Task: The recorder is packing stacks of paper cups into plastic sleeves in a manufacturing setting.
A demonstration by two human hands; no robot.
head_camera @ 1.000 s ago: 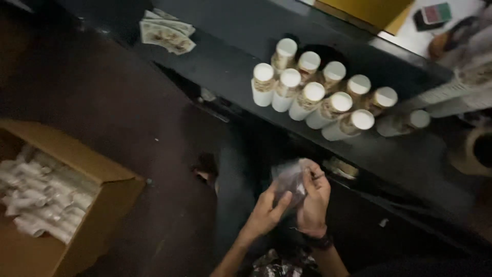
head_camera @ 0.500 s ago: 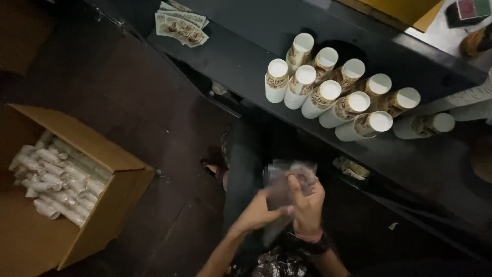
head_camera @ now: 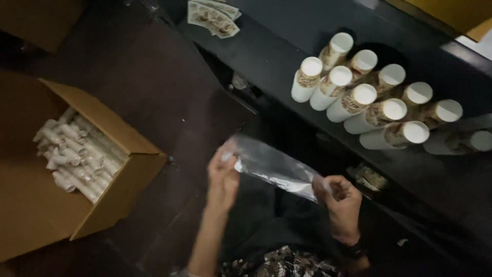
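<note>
Fingers of the left hand (head_camera: 224, 174) and right hand (head_camera: 341, 197) pinch opposite ends of a clear bag (head_camera: 274, 166), stretched between them. Cups (head_camera: 359, 97) stand on the shelf (head_camera: 266, 56) beyond.

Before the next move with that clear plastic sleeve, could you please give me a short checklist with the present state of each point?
1. Left hand grips one end of the clear plastic sleeve: ok.
2. Right hand grips the other end: ok.
3. Sleeve pulled out between the hands, clear of the shelf: ok.
4. Sleeve open at one end: cannot tell, the film is blurred.
5. Stacks of paper cups lying in order on the shelf: ok.
6. Cardboard box on the floor open, with more white stacks inside: ok.
</note>
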